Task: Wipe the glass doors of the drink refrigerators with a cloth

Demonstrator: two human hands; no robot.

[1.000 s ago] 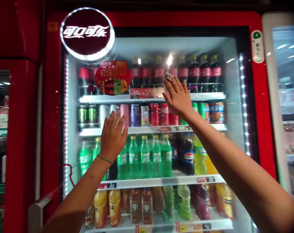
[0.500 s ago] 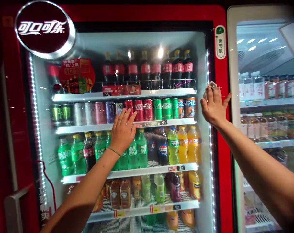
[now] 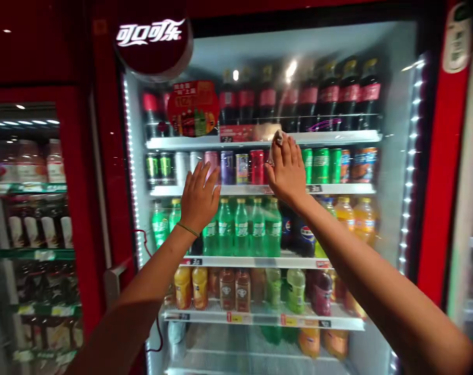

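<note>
A glass-fronted drinks cooler with a red frame (image 3: 442, 172) stands before me. My left hand (image 3: 199, 200) lies against the glass with its fingers spread, in front of the can shelf (image 3: 338, 189); nothing is in it. Further right, my right hand (image 3: 288, 169) presses a pale crumpled cloth (image 3: 277, 138) to the glass near the upper shelf edge. Its fingers are stretched over the cloth, which shows above and left of the fingertips. Behind the glass are rows of cola bottles (image 3: 349, 94), cans and green bottles (image 3: 241, 226).
A round sign (image 3: 154, 47) juts out at the cooler's top left. Below it is a red round sticker (image 3: 193, 108). A metal handle (image 3: 113, 284) sticks out at the lower left. Another drinks cooler (image 3: 66, 138) stands on the left, and part of one shows at the right edge.
My right hand has moved left across the glass with the cloth, from the right frame to in front of the cans. The view has turned left. My left hand stays spread on the glass.
</note>
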